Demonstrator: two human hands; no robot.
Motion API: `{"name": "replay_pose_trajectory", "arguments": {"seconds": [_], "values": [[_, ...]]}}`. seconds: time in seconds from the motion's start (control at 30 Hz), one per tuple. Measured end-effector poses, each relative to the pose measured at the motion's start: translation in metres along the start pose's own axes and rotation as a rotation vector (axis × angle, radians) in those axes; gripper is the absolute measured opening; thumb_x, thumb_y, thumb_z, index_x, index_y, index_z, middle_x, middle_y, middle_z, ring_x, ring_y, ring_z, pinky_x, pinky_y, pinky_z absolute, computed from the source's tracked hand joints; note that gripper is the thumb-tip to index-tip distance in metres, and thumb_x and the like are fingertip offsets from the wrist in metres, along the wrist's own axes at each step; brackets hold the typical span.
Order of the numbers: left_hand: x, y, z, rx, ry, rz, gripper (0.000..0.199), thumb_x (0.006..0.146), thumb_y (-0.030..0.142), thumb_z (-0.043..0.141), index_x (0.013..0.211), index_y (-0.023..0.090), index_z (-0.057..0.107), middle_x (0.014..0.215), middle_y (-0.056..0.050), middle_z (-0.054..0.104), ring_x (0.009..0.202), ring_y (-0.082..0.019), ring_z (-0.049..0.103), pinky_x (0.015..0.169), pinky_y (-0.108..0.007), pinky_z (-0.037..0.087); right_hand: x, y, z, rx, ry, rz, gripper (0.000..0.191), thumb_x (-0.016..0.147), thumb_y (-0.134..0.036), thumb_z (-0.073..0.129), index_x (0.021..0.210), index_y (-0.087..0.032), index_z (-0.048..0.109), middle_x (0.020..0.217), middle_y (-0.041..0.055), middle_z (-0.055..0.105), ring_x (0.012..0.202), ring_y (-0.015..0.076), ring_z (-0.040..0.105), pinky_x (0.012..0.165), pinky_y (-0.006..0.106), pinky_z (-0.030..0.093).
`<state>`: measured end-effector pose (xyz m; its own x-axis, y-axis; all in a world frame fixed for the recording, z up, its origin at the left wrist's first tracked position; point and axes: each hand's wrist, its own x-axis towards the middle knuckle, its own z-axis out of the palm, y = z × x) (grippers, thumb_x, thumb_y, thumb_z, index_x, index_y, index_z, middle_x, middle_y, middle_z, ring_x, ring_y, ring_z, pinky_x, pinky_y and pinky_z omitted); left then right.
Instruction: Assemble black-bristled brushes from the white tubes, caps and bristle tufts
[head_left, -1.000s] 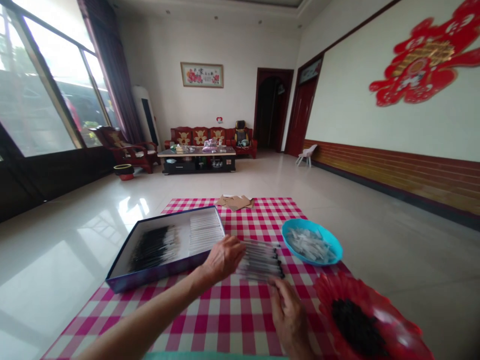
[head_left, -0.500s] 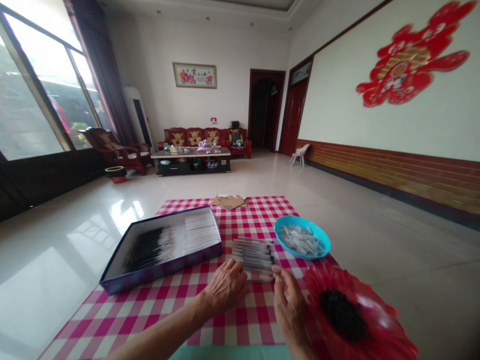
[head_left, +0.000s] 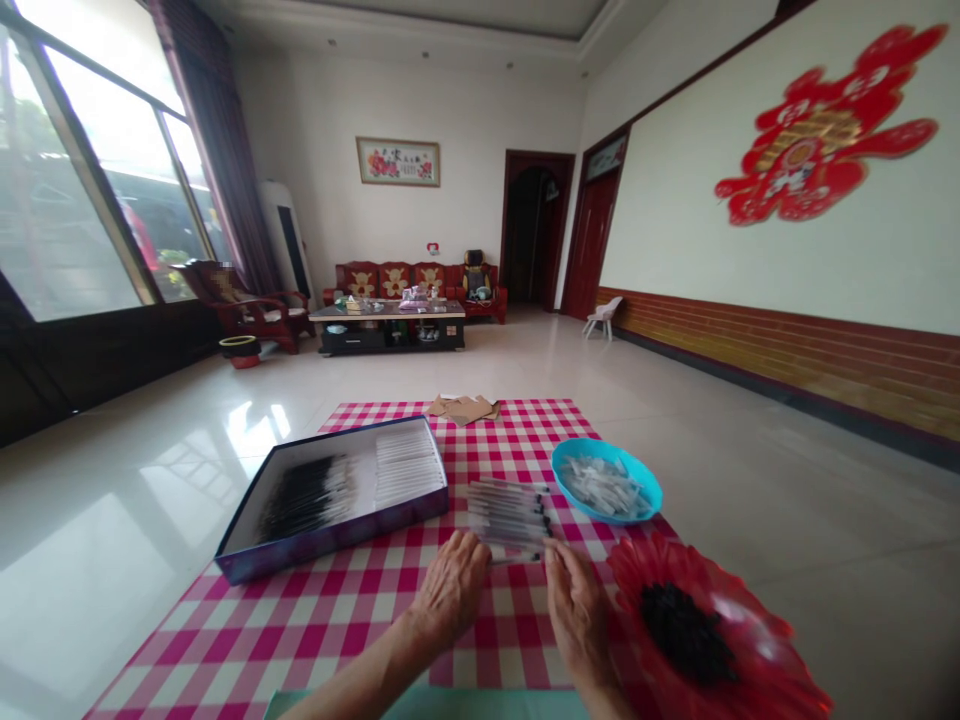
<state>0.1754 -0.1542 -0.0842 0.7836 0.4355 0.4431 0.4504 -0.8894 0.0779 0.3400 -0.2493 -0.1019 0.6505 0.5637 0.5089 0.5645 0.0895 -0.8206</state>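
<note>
A loose bundle of thin clear tubes with dark tips [head_left: 510, 515] lies on the checked cloth. My left hand [head_left: 450, 590] sits at its lower left end, fingers mostly hidden. My right hand [head_left: 581, 620] is at its lower right, fingertips at the tube ends. To the left stands an open box [head_left: 330, 545] holding rows of similar dark-tipped tubes. A blue bowl [head_left: 606, 482] of small white pieces lies beyond my right hand. Nearer it is a red flower-shaped plate [head_left: 757, 640] holding a black heap [head_left: 684, 632].
A pink-and-white checked cloth [head_left: 315, 630] lies on the glossy tiled floor. Flat cardboard pieces [head_left: 463, 408] rest at its far edge. A coffee table [head_left: 387, 327] and red sofa [head_left: 412, 280] stand far back in the room.
My left hand has drawn back from the top of the bundle towards me. My right hand has shifted slightly, and the view has tilted a little.
</note>
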Motion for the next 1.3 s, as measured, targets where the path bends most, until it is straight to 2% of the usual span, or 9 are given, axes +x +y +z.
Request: {"name": "replay_pose_trajectory", "arguments": {"seconds": [0.13,0.2,0.37,0.5,0.77,0.97,1.1,1.13,1.3], "values": [[-0.007,-0.005,-0.005,-0.023,0.051,-0.016,0.019,0.086,0.006,0.035,0.083,0.019,0.048,0.077,-0.003,0.054,0.07,-0.017,0.049,0.066,-0.03,0.04,-0.002,-0.006,0.001,0.019,-0.095,-0.052,0.031,0.083,-0.044,0.053,0.09,-0.019,0.068,0.087,0.0092,0.072,0.081,0.0225,0.068,0.073,0.03,0.054],[-0.009,-0.003,-0.006,-0.058,0.062,-0.043,0.018,0.087,0.007,0.035,0.084,0.02,0.048,0.076,-0.003,0.054,0.068,-0.017,0.051,0.063,-0.028,0.039,-0.002,-0.01,0.001,0.055,-0.124,-0.034,0.031,0.081,-0.045,0.055,0.09,-0.018,0.068,0.085,0.0085,0.073,0.078,0.0221,0.069,0.07,0.029,0.055],[-0.004,0.017,-0.011,-0.125,0.142,-0.065,0.012,0.09,0.016,0.04,0.091,0.021,0.05,0.078,-0.003,0.056,0.07,-0.017,0.052,0.063,-0.029,0.04,-0.004,-0.019,0.0,0.14,-0.264,0.059,0.03,0.081,-0.046,0.056,0.087,-0.018,0.066,0.078,0.0055,0.072,0.071,0.0205,0.068,0.064,0.026,0.054],[0.001,0.032,-0.01,-0.134,0.18,-0.084,0.014,0.091,0.017,0.041,0.085,0.021,0.053,0.077,-0.003,0.057,0.072,-0.018,0.05,0.067,-0.031,0.038,-0.006,-0.021,-0.002,0.132,-0.338,0.112,0.033,0.083,-0.048,0.053,0.08,-0.018,0.064,0.064,0.001,0.065,0.058,0.0165,0.06,0.053,0.023,0.049],[0.002,0.029,-0.005,-0.123,0.168,-0.063,0.02,0.092,0.019,0.04,0.082,0.022,0.056,0.072,-0.003,0.055,0.071,-0.018,0.047,0.07,-0.033,0.035,-0.003,-0.022,-0.004,0.218,-0.355,0.177,0.029,0.082,-0.046,0.055,0.077,-0.018,0.063,0.061,-0.001,0.059,0.056,0.0146,0.056,0.052,0.021,0.046],[0.001,0.024,-0.005,-0.096,0.172,-0.074,0.02,0.091,0.018,0.039,0.078,0.022,0.054,0.069,-0.002,0.055,0.068,-0.017,0.048,0.066,-0.032,0.035,-0.002,-0.021,-0.004,0.307,-0.382,0.138,0.025,0.081,-0.04,0.059,0.091,-0.019,0.066,0.088,0.006,0.069,0.084,0.0219,0.065,0.077,0.031,0.053],[0.0,0.021,-0.005,-0.105,0.17,-0.081,0.019,0.091,0.019,0.04,0.079,0.022,0.054,0.07,-0.002,0.056,0.068,-0.017,0.048,0.067,-0.032,0.034,-0.003,-0.026,-0.003,0.332,-0.4,0.143,0.035,0.082,-0.04,0.058,0.109,-0.018,0.061,0.102,0.0093,0.068,0.092,0.0233,0.065,0.08,0.032,0.053],[0.0,0.021,-0.005,-0.109,0.169,-0.081,0.019,0.092,0.019,0.04,0.079,0.022,0.054,0.07,-0.002,0.056,0.068,-0.018,0.048,0.067,-0.032,0.034,-0.003,-0.027,-0.003,0.305,-0.383,0.146,0.035,0.082,-0.041,0.057,0.108,-0.018,0.062,0.099,0.0091,0.069,0.089,0.0228,0.066,0.078,0.03,0.053],[0.0,0.02,-0.003,-0.115,0.164,-0.073,0.019,0.092,0.02,0.04,0.078,0.023,0.053,0.07,-0.002,0.056,0.068,-0.017,0.048,0.066,-0.032,0.033,-0.003,-0.028,0.001,0.115,-0.291,0.059,0.031,0.084,-0.045,0.053,0.079,-0.019,0.068,0.07,0.0039,0.069,0.065,0.0188,0.064,0.06,0.024,0.053]]}}
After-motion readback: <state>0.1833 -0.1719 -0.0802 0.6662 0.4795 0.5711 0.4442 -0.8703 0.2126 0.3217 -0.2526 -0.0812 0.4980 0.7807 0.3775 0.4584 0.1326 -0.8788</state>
